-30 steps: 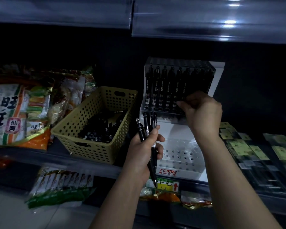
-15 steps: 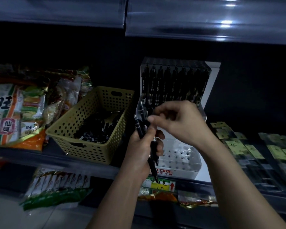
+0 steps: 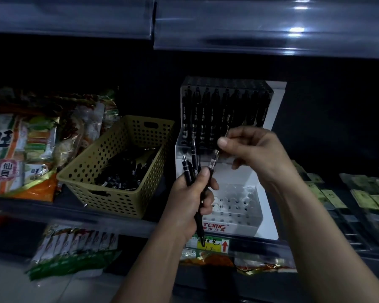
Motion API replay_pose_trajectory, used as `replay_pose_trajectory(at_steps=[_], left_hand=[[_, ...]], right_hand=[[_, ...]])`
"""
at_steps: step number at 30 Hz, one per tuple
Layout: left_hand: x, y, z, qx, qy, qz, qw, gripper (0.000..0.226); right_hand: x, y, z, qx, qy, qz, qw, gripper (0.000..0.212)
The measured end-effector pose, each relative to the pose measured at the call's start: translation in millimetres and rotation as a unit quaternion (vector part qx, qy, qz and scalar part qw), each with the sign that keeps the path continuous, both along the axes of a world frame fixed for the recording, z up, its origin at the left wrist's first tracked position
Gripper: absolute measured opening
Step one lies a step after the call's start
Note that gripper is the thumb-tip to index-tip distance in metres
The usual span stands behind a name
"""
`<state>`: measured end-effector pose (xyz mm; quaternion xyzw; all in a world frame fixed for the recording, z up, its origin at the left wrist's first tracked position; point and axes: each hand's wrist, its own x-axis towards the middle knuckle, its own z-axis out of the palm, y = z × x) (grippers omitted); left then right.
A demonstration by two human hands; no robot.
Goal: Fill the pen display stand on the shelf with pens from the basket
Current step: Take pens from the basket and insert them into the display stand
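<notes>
Both hands are up in front of the pen display stand [image 3: 270,217], forearms rising from below. Her or his left hand [image 3: 192,193] is clenched round a bundle of black pens [image 3: 189,169], held nearly upright: clicker ends stick up above the thumb, and one writing tip pokes out below the fist, pointing down. One pen [image 3: 212,164] of that bundle leans up and to the right, its clear top end reaching toward the right hand [image 3: 256,156]. That hand hovers just above, palm turned left, with its curled thumb and forefinger right at the pen's top; whether they actually pinch it I cannot tell. Behind the right hand, the stand's back tier holds a row of black pens [image 3: 223,112] standing vertical, clicker ends up. Under the right wrist, beside the left fist, the clear front tier [image 3: 236,202] shows rows of open holes. Left of the left hand sits a yellow perforated basket [image 3: 114,202] with loose black pens [image 3: 127,173] heaped in it, lying every which way. Farther left are snack bags [image 3: 20,154], and below the left fist a yellow price tag [image 3: 214,244].
</notes>
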<state>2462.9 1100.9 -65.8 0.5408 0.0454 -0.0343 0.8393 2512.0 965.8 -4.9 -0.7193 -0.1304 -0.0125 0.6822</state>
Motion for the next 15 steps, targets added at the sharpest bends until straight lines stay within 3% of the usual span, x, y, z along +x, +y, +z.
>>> replay_pose_trajectory(at_steps=[5, 9, 15], left_hand=[[1.4, -5.2, -1.4, -0.010, -0.007, -0.008, 1.000, 0.016], [2.0, -7.9, -1.4, -0.014, -0.008, -0.003, 1.000, 0.018], [3.5, -7.0, -2.4, -0.015, 0.006, -0.004, 1.000, 0.026]], right_hand=[[1.3, -4.9, -5.1, -0.055, 0.029, 0.080, 0.995, 0.017], [3.9, -9.0, -7.0, -0.075, 0.022, 0.074, 0.994, 0.016], [11.6, -17.6, -1.0, 0.115, -0.007, -0.100, 0.988, 0.012]])
